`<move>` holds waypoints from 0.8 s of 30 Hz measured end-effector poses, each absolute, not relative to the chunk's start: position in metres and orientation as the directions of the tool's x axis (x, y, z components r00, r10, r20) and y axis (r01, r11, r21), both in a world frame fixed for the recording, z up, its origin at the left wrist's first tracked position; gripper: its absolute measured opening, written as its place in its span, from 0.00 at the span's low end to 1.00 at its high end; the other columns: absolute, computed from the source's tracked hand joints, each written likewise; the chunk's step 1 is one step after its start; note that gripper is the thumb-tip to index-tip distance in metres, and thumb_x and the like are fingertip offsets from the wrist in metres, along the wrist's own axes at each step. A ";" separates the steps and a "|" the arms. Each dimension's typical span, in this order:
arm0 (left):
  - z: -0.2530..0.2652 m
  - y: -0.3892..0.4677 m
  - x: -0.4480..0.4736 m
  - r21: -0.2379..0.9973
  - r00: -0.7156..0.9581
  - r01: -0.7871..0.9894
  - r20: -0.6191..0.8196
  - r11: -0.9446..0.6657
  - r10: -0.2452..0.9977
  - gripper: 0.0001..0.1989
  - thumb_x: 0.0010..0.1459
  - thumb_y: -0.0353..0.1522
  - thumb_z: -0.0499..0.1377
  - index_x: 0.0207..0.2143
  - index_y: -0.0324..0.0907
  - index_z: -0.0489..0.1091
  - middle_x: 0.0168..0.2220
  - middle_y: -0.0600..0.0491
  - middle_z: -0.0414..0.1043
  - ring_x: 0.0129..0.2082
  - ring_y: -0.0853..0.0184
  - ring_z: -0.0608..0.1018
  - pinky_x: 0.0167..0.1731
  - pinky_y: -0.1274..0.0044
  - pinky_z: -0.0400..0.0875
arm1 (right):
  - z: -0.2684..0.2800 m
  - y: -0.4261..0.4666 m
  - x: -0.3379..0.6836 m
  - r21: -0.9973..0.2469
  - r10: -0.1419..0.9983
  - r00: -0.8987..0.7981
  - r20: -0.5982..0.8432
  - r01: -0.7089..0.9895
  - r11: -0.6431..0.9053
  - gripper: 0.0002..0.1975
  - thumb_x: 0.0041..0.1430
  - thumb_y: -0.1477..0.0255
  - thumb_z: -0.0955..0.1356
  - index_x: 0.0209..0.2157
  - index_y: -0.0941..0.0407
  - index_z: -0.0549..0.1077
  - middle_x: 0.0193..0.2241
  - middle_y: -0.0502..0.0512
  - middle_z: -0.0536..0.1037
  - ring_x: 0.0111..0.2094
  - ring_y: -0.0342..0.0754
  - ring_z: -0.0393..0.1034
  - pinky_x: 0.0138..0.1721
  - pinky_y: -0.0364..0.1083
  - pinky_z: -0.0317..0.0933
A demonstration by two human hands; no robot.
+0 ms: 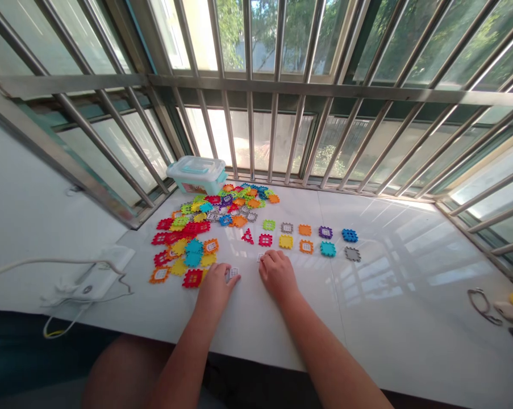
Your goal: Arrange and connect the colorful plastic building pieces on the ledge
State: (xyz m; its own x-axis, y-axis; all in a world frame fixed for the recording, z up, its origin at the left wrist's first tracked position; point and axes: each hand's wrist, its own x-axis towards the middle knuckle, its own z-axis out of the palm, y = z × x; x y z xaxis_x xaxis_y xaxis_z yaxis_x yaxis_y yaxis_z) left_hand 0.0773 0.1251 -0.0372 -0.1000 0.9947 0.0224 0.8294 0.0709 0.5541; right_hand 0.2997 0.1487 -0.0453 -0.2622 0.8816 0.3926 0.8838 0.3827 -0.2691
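Head view: left fingers (pixel 222 268) pinch pale tile (pixel 234 272); second tile (pixel 260 257) at right fingers (pixel 268 262), cannot tell if held.

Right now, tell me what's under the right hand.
At the left edge of the right hand, part of a pale piece shows on the white tabletop. The hand covers the rest, so its full shape and anything else beneath cannot be seen.

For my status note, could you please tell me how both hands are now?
Left hand: half open around a pale tile; grip cannot be told.
Right hand: curled at another pale tile; grip cannot be told.
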 end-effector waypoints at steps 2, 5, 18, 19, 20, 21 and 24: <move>-0.034 0.128 0.078 0.590 -0.096 0.804 0.010 0.071 0.995 0.14 0.57 0.36 0.69 0.44 0.41 0.75 0.43 0.47 0.76 0.42 0.58 0.80 0.43 0.70 0.75 | -0.046 0.149 0.300 -0.288 0.887 -0.252 0.386 0.881 0.376 0.06 0.72 0.72 0.67 0.43 0.53 0.78 0.45 0.58 0.80 0.48 0.55 0.69 0.48 0.52 0.60; -0.027 0.131 0.079 0.642 -0.067 0.765 -0.017 0.062 0.998 0.13 0.54 0.34 0.70 0.42 0.44 0.74 0.39 0.52 0.78 0.37 0.62 0.80 0.40 0.73 0.73 | -0.047 0.150 0.300 -0.314 0.901 -0.245 0.357 0.877 0.363 0.05 0.68 0.75 0.68 0.41 0.53 0.77 0.43 0.58 0.80 0.47 0.55 0.70 0.48 0.52 0.60; -0.020 0.177 0.113 0.890 0.212 0.447 -0.004 -0.094 0.977 0.16 0.64 0.41 0.61 0.49 0.47 0.83 0.45 0.50 0.86 0.43 0.59 0.85 0.46 0.70 0.79 | -0.045 0.148 0.306 -0.414 0.851 -0.304 0.428 0.771 0.484 0.22 0.73 0.65 0.68 0.65 0.52 0.70 0.57 0.61 0.78 0.56 0.57 0.71 0.58 0.56 0.63; -0.021 0.179 0.116 0.892 0.232 0.437 0.009 -0.113 0.973 0.16 0.65 0.41 0.61 0.49 0.47 0.83 0.45 0.51 0.86 0.43 0.59 0.85 0.46 0.70 0.79 | -0.047 0.149 0.306 -0.418 0.856 -0.288 0.429 0.777 0.471 0.21 0.74 0.65 0.68 0.65 0.52 0.71 0.56 0.61 0.79 0.55 0.57 0.71 0.58 0.56 0.63; -0.022 0.180 0.118 0.895 0.241 0.428 0.020 -0.125 0.970 0.15 0.65 0.41 0.61 0.49 0.47 0.83 0.45 0.51 0.86 0.43 0.60 0.85 0.46 0.70 0.79 | -0.048 0.150 0.306 -0.423 0.860 -0.270 0.433 0.782 0.458 0.20 0.74 0.65 0.68 0.64 0.52 0.72 0.55 0.60 0.80 0.54 0.57 0.72 0.58 0.56 0.63; -0.024 0.181 0.120 0.900 0.243 0.416 0.028 -0.131 0.970 0.15 0.65 0.41 0.61 0.49 0.47 0.83 0.45 0.51 0.86 0.43 0.60 0.85 0.46 0.70 0.79 | -0.049 0.151 0.307 -0.429 0.862 -0.257 0.436 0.783 0.450 0.19 0.74 0.65 0.68 0.63 0.53 0.73 0.54 0.60 0.80 0.54 0.57 0.72 0.58 0.55 0.64; -0.031 0.180 0.119 0.912 0.224 0.389 0.046 -0.132 0.974 0.16 0.65 0.42 0.62 0.49 0.46 0.82 0.44 0.51 0.86 0.42 0.61 0.85 0.45 0.71 0.79 | -0.052 0.153 0.307 -0.445 0.867 -0.246 0.433 0.778 0.444 0.17 0.74 0.64 0.69 0.60 0.53 0.75 0.52 0.59 0.82 0.53 0.57 0.72 0.58 0.55 0.63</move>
State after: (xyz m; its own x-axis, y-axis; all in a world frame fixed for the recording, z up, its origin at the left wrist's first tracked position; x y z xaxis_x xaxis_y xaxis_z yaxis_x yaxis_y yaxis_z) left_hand 0.1187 0.1799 -0.0311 0.2235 0.9736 0.0456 0.3887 -0.1320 0.9119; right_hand 0.3073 0.1530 -0.0515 -0.2463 0.8669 0.4333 0.7778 0.4436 -0.4453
